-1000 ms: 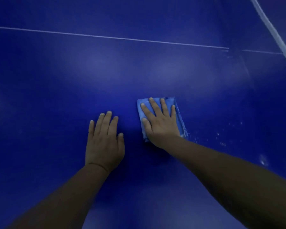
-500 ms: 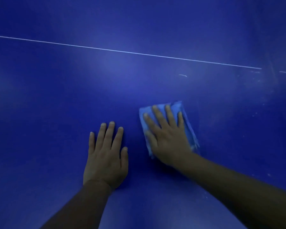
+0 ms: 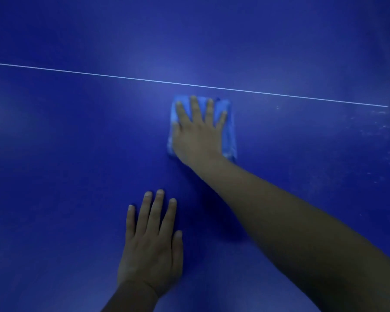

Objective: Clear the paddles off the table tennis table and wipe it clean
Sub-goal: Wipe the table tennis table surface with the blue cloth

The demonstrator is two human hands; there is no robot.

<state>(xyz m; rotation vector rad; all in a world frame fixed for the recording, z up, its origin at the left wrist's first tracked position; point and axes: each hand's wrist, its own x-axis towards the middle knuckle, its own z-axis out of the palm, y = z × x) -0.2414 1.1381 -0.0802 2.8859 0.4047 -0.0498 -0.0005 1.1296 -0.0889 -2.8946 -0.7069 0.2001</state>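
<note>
The head view shows two hands, one cloth and one thin white line on the dark blue table. The right hand presses the cloth flat with straight, spread fingers, just below the line; the left hand rests flat on bare tabletop, holding nothing. The cloth is light blue and folded (pale specks dot the table's right side).

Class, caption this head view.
Right hand presses a blue cloth on the table; left hand rests flat.
</note>
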